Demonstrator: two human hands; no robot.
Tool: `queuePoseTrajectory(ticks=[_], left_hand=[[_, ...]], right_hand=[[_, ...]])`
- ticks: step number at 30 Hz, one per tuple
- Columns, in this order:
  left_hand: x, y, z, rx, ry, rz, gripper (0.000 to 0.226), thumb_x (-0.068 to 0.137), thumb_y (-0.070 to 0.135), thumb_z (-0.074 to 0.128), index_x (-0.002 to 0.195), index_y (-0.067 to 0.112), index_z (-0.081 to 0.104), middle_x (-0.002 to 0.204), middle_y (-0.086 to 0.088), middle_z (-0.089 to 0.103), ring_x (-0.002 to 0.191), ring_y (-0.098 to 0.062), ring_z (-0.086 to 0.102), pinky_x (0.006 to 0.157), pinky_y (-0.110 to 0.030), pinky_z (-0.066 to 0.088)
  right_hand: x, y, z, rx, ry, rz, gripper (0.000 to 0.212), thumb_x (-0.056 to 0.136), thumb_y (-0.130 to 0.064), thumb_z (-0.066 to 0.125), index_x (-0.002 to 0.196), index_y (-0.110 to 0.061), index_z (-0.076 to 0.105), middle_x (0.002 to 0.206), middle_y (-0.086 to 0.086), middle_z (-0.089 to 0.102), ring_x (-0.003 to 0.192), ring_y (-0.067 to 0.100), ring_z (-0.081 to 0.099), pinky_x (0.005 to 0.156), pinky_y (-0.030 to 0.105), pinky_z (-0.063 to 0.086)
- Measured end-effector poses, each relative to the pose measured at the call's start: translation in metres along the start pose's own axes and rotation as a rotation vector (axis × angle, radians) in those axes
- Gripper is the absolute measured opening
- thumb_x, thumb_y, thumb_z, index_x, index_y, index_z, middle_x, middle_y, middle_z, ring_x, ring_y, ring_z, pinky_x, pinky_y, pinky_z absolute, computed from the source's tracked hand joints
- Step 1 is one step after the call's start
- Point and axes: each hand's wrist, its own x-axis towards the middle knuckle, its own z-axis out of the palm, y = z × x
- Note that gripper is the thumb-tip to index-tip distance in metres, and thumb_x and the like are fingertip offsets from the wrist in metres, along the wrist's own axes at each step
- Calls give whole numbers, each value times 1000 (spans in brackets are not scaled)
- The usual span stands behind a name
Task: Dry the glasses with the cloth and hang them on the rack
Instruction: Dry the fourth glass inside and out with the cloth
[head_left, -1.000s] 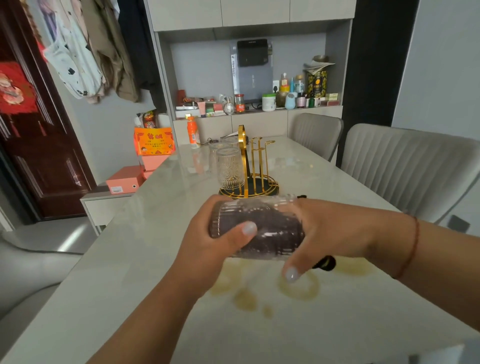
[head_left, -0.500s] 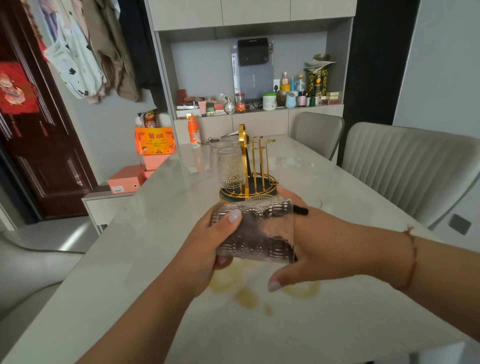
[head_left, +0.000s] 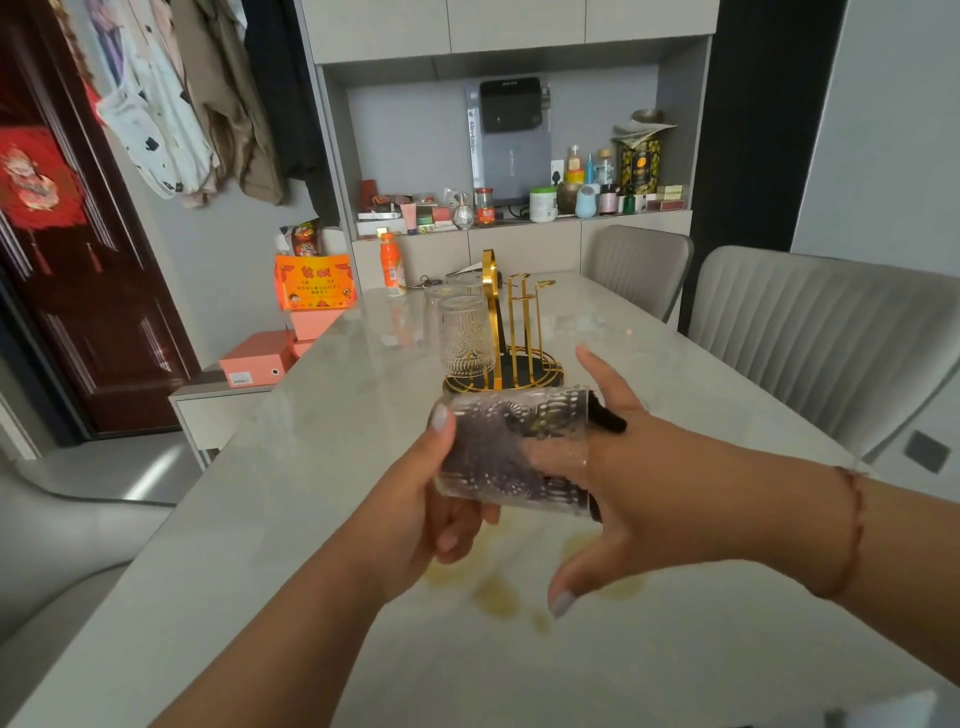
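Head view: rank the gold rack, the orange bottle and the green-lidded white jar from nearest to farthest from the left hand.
Measured from the left hand, which grips the held glass:
1. Gold rack, on the table just beyond the hands.
2. Orange bottle, at the table's far end, left of the rack.
3. Green-lidded white jar, on the cabinet shelf behind the table.

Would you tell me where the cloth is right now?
In the head view, the cloth is stuffed inside the glass held sideways between both hands, just before the rack.
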Motion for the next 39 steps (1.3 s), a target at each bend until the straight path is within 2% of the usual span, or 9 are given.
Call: queuePoseTrajectory(ticks=[3, 9, 14, 18, 22, 26, 30, 36, 39], left_hand=[[1, -4, 1, 4, 30, 60, 54, 67, 58, 66, 92, 10, 58, 55, -6, 58, 35, -8, 33, 42, -19, 18], [-3, -8, -3, 234, -12, 337, 45, 68, 42, 72, 109, 33, 58, 91, -4, 65, 61, -19, 53, 47, -28, 42], [-6, 2, -12, 122, -135, 152, 85, 56, 55, 88, 129, 33, 49, 108, -8, 67, 74, -25, 64, 54, -33, 53], [-5, 6, -9, -45, -133, -25, 103, 50, 65, 85, 122, 2, 48, 64, -6, 67, 46, -15, 60, 38, -22, 46], [-5, 6, -7, 54, -94, 125, 73, 60, 48, 85, 115, 12, 53, 78, -9, 69, 49, -19, 60, 37, -22, 45], [-8, 5, -6, 249, -86, 305, 57, 64, 21, 81, 115, 21, 55, 100, -3, 69, 71, -19, 67, 50, -30, 53], [-8, 5, -5, 273, -44, 265, 73, 61, 8, 86, 123, 26, 53, 111, 6, 68, 99, -19, 70, 74, -33, 59], [-4, 14, 1, -27, -67, -29, 83, 45, 66, 86, 112, 24, 62, 78, -9, 70, 52, -22, 65, 43, -27, 54], [-2, 11, 3, -12, -14, 90, 62, 52, 51, 88, 102, 23, 64, 78, -10, 70, 47, -22, 61, 41, -26, 50]], right_hand=[[1, 3, 8, 119, -23, 2, 92, 64, -76, 62, 143, -37, 34, 151, -13, 39, 145, 9, 22, 118, 46, -12], [3, 11, 2, 1687, -315, -31, 72, 77, -38, 70, 128, 0, 37, 99, -11, 72, 86, -1, 68, 76, 10, 49], [-2, 7, -5, 810, -140, 165, 71, 56, -59, 80, 120, -39, 56, 109, -1, 71, 100, 23, 66, 96, 33, 49], [-1, 1, 6, -78, 77, -23, 90, 62, -84, 51, 135, -32, 46, 127, -9, 64, 132, 16, 48, 115, 53, -8], [2, -2, 3, 462, -5, -22, 80, 63, -67, 72, 132, -33, 52, 136, -12, 57, 133, 9, 45, 117, 50, 18], [-4, 5, -7, 1464, -174, 123, 61, 63, -46, 76, 115, -21, 57, 73, -17, 71, 61, -2, 65, 57, 11, 50], [-5, 8, 3, 1144, -67, 204, 64, 58, -47, 84, 116, -33, 63, 102, -7, 74, 95, 15, 69, 86, 36, 55], [-5, 13, 12, -87, 157, -46, 72, 70, -78, 50, 128, -35, 52, 126, -14, 62, 133, 13, 44, 117, 45, -11], [-4, 11, 16, 102, 153, -42, 81, 67, -74, 60, 136, -32, 49, 144, -9, 49, 139, 11, 34, 120, 45, -5]])
